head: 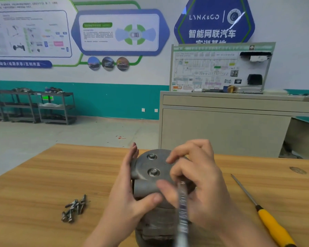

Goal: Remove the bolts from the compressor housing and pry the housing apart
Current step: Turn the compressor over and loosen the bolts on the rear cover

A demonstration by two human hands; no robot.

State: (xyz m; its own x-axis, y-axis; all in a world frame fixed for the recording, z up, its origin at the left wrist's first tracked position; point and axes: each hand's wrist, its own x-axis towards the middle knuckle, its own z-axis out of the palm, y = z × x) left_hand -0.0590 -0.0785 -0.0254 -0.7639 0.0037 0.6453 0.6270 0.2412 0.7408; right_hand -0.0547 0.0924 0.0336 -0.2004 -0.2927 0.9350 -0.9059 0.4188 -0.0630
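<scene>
Grey compressor housing [150, 177] standing on end at the near middle of the wooden table [43, 172], two bolts [153, 171] left seated in its top face. Steadied from its left side by the left hand [128, 191]: fingers straight and together against the far flank, thumb pressed on the near shoulder. Long bolt [183, 202], blurred, pinched in the curled fingers of the right hand [200, 182] just right of the housing top, seemingly being drawn out. Best lifted straight along its bore, housing kept braced, then laid with the pile of removed bolts [75, 208] left of the housing. Yellow-handled screwdriver [268, 218] lying right of the housing, ready for prying. Beyond the housing, on the wall, a blue sign [214, 20] reading "LYNK&CO" and "智能网联汽车"; smaller print unreadable.
</scene>
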